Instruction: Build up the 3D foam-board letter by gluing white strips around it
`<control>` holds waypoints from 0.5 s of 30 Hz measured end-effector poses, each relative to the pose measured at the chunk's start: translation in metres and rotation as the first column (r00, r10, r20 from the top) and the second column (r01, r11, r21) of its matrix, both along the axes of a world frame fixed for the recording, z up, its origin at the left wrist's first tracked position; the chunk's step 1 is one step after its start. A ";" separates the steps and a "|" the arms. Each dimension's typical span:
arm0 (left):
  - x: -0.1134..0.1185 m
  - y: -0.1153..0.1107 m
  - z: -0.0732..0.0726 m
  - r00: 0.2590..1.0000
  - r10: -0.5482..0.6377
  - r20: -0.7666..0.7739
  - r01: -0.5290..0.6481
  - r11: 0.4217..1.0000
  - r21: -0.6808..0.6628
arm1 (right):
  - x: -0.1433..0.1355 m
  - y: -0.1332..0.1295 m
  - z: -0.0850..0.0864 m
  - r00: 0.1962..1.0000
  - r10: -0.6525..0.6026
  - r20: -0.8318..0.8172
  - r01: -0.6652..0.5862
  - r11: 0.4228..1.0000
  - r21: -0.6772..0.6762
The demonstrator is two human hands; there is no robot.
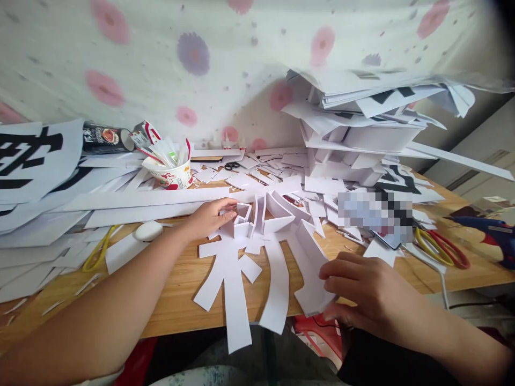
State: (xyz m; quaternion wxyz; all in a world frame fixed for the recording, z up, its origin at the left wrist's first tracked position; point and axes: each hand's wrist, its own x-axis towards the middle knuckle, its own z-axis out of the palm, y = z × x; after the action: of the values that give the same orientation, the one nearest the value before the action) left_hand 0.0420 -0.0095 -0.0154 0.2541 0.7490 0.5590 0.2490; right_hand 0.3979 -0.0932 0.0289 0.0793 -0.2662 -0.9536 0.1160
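A large white board cut-out (237, 284) with curved and straight strokes lies at the table's front edge, its lower ends jutting past it. Thin upright white walls stand along its upper and right parts. My left hand (213, 217) has its thumb and fingers closed on the small box-like walls at the cut-out's upper left. At the lower right end of the piece, my right hand (358, 289) touches the upright wall with curled fingers. Part of its thumb is below the edge; whether it pinches the board is unclear.
A paper cup (171, 174) of sachets and a dark can (107, 138) stand at the back left. Stacked white board letters (346, 145) rise at the back right. Scissors (442, 249) and a blue glue gun (488, 233) lie right. White scraps cover much of the table (173, 305).
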 end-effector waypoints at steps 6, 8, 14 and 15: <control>0.002 0.004 -0.004 0.986 -0.006 -0.164 0.019 0.997 0.077 | 0.010 0.007 0.007 1.000 -0.023 -0.020 0.021 0.996 -0.087; 0.002 0.006 -0.005 0.980 -0.005 -0.200 0.022 0.996 0.087 | 0.010 0.007 0.006 1.000 -0.027 0.002 0.027 0.997 -0.066; 0.001 0.002 -0.001 0.958 0.028 -0.285 0.003 0.994 0.108 | 0.008 0.002 -0.007 0.988 -0.010 0.153 0.017 0.999 -0.043; 0.001 0.001 0.000 0.955 0.029 -0.295 0.004 0.994 0.112 | 0.008 0.001 -0.009 0.989 0.003 0.145 0.002 0.999 -0.036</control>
State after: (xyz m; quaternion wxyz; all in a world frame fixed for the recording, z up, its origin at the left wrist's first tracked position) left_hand 0.0431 -0.0089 -0.0155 0.1239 0.7873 0.5807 0.1662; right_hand 0.4058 -0.0919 0.0196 0.0047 -0.2749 -0.9548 0.1133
